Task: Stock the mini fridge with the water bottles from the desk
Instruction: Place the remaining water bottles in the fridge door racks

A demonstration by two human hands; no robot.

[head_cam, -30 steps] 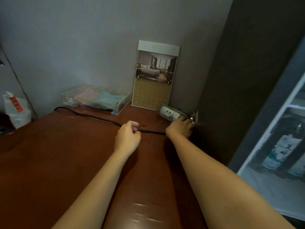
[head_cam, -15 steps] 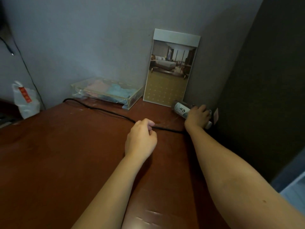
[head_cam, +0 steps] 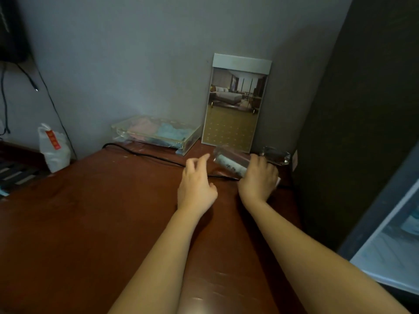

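Head camera view looked down over both forearms onto the brown desk (head_cam: 90, 223).

1. Right hand (head_cam: 258, 177): I recorded it palm-down at the back right corner of the desk, with the fingers curled over a water bottle (head_cam: 231, 165) and gripping it around the middle. The fingertips were hidden on the far side of the bottle.
2. Water bottle: it lay nearly on its side, with the clear base toward the upper left and the white label showing just beyond the knuckles. A pale tip at the lower right of the hand looked like the cap. I could not tell whether the bottle touched the desk.
3. Left hand (head_cam: 196, 186): it held nothing. The fingers were loosely spread and slightly bent, and the index finger reached toward the base of the bottle, near it but apart.
4. A black cable (head_cam: 158, 157) ran across the desk and passed under both hands.
5. A clear object (head_cam: 277, 156) sat just behind the right hand, against the dark side panel (head_cam: 362, 109). I could not identify it.
6. A picture card (head_cam: 235, 105) leaned upright against the wall behind the bottle. Beside it on the left sat a clear box (head_cam: 156, 134) with pink and blue contents.
7. A white bag (head_cam: 53, 150) stood at the far left edge.
8. The mini fridge (head_cam: 390, 245) showed as a pale, lit opening at the lower right. Its contents were blurred.
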